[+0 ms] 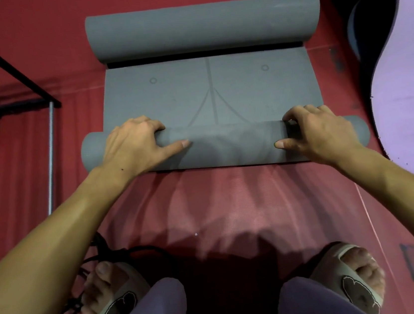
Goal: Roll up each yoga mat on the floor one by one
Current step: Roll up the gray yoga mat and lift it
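Observation:
A grey yoga mat (208, 91) lies on the red floor in front of me, its flat middle showing faint printed lines and two small circles. Its near end is curled into a thin roll (225, 146). My left hand (134, 145) grips the left part of that roll, fingers curled over the top and thumb stretched along its front. My right hand (320, 130) grips the right part the same way. The mat's far end is curled into a thicker roll (203, 27).
A purple mat (407, 80) lies partly unrolled at the right edge. A metal rack with black and silver bars (9, 84) stands at the left. Black cables (103, 255) lie by my left foot. My feet in slippers show at the bottom.

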A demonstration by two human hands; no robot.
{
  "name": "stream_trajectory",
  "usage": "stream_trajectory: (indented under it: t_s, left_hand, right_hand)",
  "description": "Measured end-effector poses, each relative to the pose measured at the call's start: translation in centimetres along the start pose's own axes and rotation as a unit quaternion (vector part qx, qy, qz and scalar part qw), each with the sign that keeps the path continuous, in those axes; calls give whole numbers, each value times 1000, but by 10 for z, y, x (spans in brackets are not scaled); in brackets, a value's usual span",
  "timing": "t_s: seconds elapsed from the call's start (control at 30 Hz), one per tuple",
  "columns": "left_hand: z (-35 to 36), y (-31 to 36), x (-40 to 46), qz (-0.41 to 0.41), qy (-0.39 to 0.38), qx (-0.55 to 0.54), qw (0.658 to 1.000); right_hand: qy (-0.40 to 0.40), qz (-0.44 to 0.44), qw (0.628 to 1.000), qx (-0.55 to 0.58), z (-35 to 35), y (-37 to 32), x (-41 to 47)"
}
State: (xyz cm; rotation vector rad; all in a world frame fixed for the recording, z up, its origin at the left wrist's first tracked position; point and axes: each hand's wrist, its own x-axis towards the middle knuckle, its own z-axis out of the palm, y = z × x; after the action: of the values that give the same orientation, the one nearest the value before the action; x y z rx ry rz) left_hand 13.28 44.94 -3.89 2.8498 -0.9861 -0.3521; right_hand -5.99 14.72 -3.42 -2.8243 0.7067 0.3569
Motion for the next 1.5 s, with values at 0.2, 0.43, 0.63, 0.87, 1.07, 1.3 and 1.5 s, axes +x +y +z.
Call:
stream_trajectory:
  t_s: [0.2,0.43,0.63,0.87,1.07,1.3,1.5]
  left_hand:
    - [-6,11,6,0,-40,24,999]
    - [6,9,4,19,-6,78,997]
    - [6,2,5,61,-2,141,988]
    - [6,3,8,50,10,125,991]
    - [5,-1,12,37,8,99,994]
    - [7,-3,24,34,-12,126,991]
    - [3,-8,24,49,-9,126,991]
  right_hand:
    - [42,34,998,23,7,-1,7]
    - [70,9,997,30,11,2,9]
    - [49,-3,998,-33,8,8,8]
    - [34,-49,995,-78,14,20,14]
    - [42,-69,990,-116,26,24,12]
    - [62,-50,982,-172,26,25,21]
    - [57,-62,973,-216,17,22,21]
